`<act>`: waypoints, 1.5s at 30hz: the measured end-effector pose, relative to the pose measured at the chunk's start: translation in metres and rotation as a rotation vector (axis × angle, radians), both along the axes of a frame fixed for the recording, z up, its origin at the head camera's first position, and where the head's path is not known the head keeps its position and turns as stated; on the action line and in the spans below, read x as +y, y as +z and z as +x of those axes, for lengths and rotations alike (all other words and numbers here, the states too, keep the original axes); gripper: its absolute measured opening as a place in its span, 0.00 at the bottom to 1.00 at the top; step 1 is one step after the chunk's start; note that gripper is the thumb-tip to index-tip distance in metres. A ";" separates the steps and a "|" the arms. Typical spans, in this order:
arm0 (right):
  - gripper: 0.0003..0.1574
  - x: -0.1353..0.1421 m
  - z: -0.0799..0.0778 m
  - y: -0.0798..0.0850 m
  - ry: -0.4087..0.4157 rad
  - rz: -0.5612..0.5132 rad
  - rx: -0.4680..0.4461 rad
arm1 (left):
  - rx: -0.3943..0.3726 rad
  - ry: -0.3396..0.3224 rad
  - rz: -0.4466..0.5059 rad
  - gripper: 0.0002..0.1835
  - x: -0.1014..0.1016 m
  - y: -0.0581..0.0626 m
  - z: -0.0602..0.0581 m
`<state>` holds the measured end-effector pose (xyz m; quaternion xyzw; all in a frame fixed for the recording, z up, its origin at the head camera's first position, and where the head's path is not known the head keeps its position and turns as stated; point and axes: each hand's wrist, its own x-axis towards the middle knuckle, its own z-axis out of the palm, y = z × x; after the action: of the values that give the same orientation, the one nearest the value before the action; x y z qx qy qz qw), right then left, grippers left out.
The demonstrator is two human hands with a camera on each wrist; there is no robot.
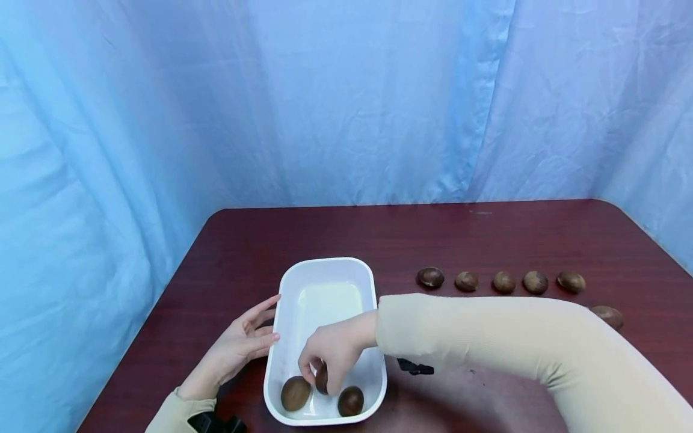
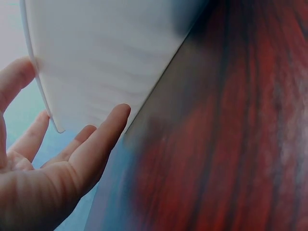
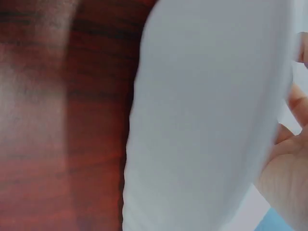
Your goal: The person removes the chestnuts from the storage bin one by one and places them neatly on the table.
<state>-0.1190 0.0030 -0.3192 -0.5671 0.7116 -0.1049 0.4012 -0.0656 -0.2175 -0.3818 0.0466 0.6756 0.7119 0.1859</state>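
My right hand (image 1: 334, 352) reaches into a white rectangular tray (image 1: 325, 263) and pinches a brown, oval, nut-like piece (image 1: 322, 379) near its front end. Two similar brown pieces lie beside it on the tray floor, a lighter one (image 1: 295, 394) to the left and a darker one (image 1: 351, 401) to the right. Fingers extended, my left hand (image 1: 238, 349) touches the tray's left rim. In the left wrist view its thumb and fingers spread along the tray's outer wall (image 2: 106, 62). The tray's side (image 3: 207, 115) hides much of my right hand (image 3: 288, 168) in the right wrist view.
Several more brown oval pieces stand in a row at the right, among them a dark one (image 1: 431, 277) and one at the far end (image 1: 571, 281). Another (image 1: 607, 316) is partly behind my right sleeve. The dark red table (image 1: 335, 231) ends at blue curtains (image 1: 346, 108).
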 end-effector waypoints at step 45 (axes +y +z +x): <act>0.12 0.173 -0.023 -0.026 -0.505 -0.505 -0.248 | -0.028 0.014 -0.022 0.43 0.002 0.000 -0.001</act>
<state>-0.1421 0.1761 -0.3450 -0.4379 0.7266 -0.4406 0.2933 -0.0662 -0.2152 -0.3821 0.0299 0.6810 0.7063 0.1911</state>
